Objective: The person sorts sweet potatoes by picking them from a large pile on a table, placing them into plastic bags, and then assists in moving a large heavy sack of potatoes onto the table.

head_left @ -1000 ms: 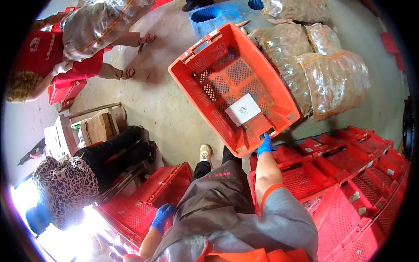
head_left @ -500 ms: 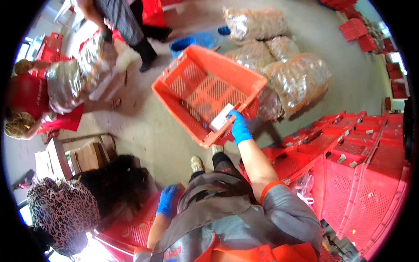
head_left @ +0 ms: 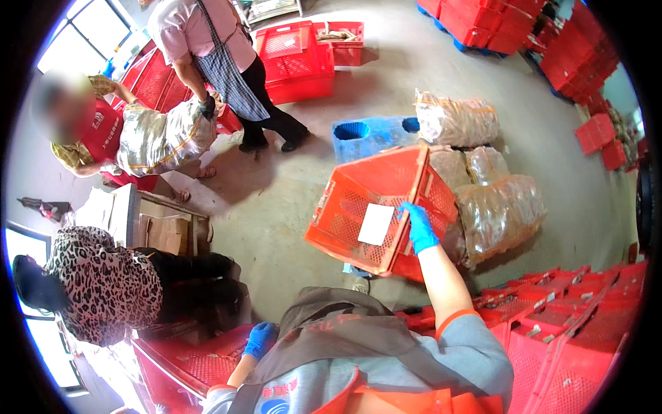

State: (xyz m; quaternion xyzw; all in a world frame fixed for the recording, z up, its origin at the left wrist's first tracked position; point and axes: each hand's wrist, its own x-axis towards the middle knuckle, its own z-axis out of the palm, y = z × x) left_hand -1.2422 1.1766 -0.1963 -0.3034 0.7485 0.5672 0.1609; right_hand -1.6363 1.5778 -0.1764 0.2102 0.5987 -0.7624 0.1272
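Note:
My right hand (head_left: 419, 229), in a blue glove, grips the rim of a red-orange plastic crate (head_left: 355, 183) with perforated walls. The crate hangs tilted in front of me, and nothing shows inside it but a white sheet (head_left: 376, 224) near the gripped side. My left hand (head_left: 261, 339), also blue-gloved, hangs low at my left side with loosely bent fingers and nothing visible in it. It is nearest to a red crate (head_left: 200, 359) at the lower left. Past the held crate, stuffed clear sacks (head_left: 502, 215) lie beside a blue pallet (head_left: 372, 138).
Rows of red crates (head_left: 545, 345) stand close on my right. A person in a leopard-print top (head_left: 103, 286) is at the left. Farther off, two people hold a full sack (head_left: 169, 138) between them. More red crates (head_left: 293, 62) stand at the back, with stacks (head_left: 483, 24) at far right.
The held crate has swung right and nearer, turning more steeply on its side. My view has tilted up, showing more of the far room. The two people still hold their sack.

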